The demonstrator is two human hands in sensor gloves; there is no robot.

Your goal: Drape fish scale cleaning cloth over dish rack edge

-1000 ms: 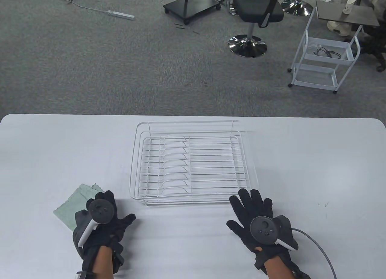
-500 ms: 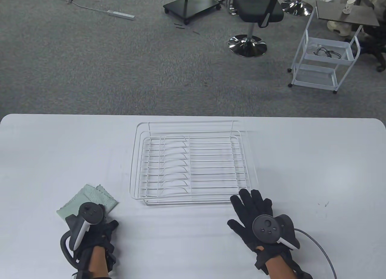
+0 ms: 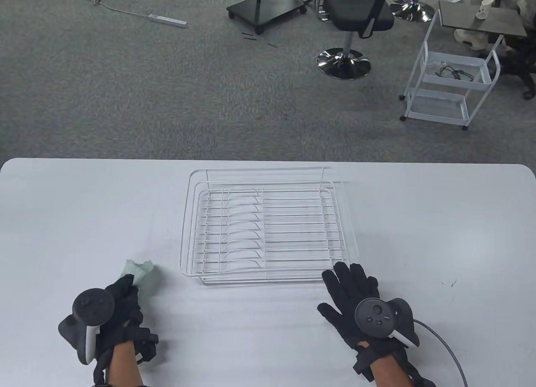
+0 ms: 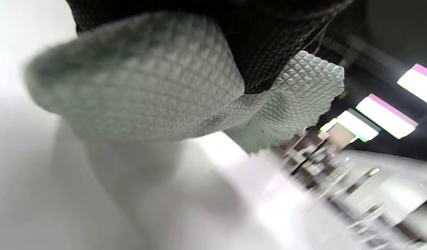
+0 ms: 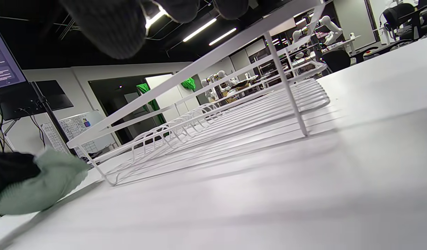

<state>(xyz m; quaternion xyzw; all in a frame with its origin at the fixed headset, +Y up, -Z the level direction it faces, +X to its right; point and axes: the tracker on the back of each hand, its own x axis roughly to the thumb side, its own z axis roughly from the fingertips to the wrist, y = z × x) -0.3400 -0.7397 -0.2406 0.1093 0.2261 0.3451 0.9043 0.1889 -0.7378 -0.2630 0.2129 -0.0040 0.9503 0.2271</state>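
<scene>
Table view, entry one: our left hand point(image 3: 119, 303), lower left of the frame, fingers closed around a pale green cloth point(image 3: 142, 275). The cloth is bunched and stands up from the fingers, so we judge it gathered for carrying, not spread for wiping. Our grip is at its near side, which leaves the far part loose to fall over a wire.

Entry two: our right hand point(image 3: 356, 293), lower right of the frame, fingers spread and holding nothing. Its fingertips point(image 3: 342, 269) lie at the near right corner of the dish rack point(image 3: 268, 224); we cannot say for certain that they touch the wire. In the right wrist view the fingertips point(image 5: 109, 27) sit at the top of the frame just over the rack's top rail point(image 5: 199, 69), a placing that we read as bracing the light rack against sliding.

Entry three: dish rack, white wire, centre of the table point(image 3: 63, 215), standing just beside the cloth on the cloth's right. Its near left corner is the closest edge for draping.

Entry four: cloth, left wrist view. The quilted diamond weave point(image 4: 147, 86) fills the upper left of the frame, pinched under the black glove point(image 4: 269, 41), with a frayed flap point(image 4: 303, 93) hanging free. The table under it is blurred; the cloth seems lifted off it.

Draping not yet done.
</scene>
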